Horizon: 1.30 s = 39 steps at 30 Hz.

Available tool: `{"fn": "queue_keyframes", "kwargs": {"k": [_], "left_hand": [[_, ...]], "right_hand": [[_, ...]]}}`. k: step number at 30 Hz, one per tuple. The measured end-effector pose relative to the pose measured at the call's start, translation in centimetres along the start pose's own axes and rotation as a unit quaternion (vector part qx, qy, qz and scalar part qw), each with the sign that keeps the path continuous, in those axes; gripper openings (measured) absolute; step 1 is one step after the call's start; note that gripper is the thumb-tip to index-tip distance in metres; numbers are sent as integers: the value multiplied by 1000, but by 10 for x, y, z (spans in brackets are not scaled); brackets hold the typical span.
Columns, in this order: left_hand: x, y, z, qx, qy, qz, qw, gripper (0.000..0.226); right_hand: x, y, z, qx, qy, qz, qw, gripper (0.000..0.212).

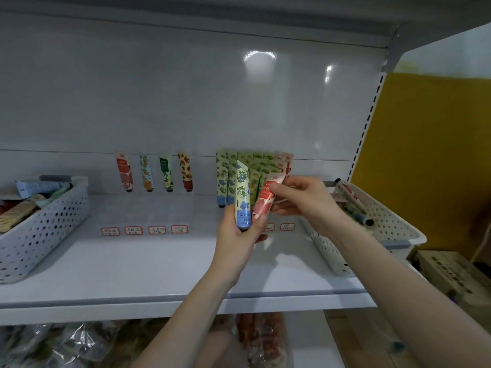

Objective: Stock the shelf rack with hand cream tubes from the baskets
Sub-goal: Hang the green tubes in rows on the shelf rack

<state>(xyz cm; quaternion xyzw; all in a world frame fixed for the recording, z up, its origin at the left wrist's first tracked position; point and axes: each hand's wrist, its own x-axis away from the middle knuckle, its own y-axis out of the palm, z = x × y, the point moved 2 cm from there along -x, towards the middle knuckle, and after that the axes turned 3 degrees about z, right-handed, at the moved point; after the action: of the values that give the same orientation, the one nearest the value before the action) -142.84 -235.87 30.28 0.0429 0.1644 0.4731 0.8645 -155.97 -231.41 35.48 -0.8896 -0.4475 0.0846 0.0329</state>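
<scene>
Grip: your left hand (239, 235) curls round the cap end of the blue tube (243, 197) and holds it upright, cap down. Your right hand (303, 200) pinches the pink tube (264, 200) near its crimped top between thumb and fingers.
Overlap: the pink tube's lower end sits against your left thumb; you probably hold it there too, though the view does not settle it.
Where the tubes are: both are in the air over the shelf (159, 261), just in front of the rack (159, 205) at its fuller right end.
Step in hand: you seem to be sorting the pair by pattern before slotting them.
How to do it well: take one tube at a time. Let the right hand carry the pink tube clear first, then match it to the pink row (285, 162) at the far right.
Blue tube: it belongs with the blue row (221, 181), left of the green row (261, 166). Set it cap down, leaning back like its neighbours.
Care: slide each tube in from the front so you do not knock over the ones already standing.
Rack contents: four single tubes (146, 172) stand well apart in the left lanes; the right lanes hold packed rows.
Labels (144, 230): small red-edged tags run along the rack's front; their writing is too small to read.
Left basket (45, 229): several tubes lie in a heap.
Right basket (382, 224): a few tubes lie along its bottom, one propped on the rim.
</scene>
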Motion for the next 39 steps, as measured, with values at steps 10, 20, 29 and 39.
{"fn": "queue_keyframes", "kwargs": {"k": [10, 20, 29, 39], "left_hand": [[-19, -14, -9, 21, -70, 45, 996, 27], [-33, -16, -18, -10, -16, 55, 998, 20], [-42, -15, -22, -20, -10, 59, 998, 26], [-43, -14, -26, -16, -15, 60, 998, 25]], "right_hand": [[-52, -62, -10, 42, -43, 174, 983, 11], [-124, -59, 24, 268, -71, 185, 943, 18], [-139, -50, 45, 350, -42, 149, 924, 29], [-147, -53, 52, 399, -34, 140, 906, 36]]}}
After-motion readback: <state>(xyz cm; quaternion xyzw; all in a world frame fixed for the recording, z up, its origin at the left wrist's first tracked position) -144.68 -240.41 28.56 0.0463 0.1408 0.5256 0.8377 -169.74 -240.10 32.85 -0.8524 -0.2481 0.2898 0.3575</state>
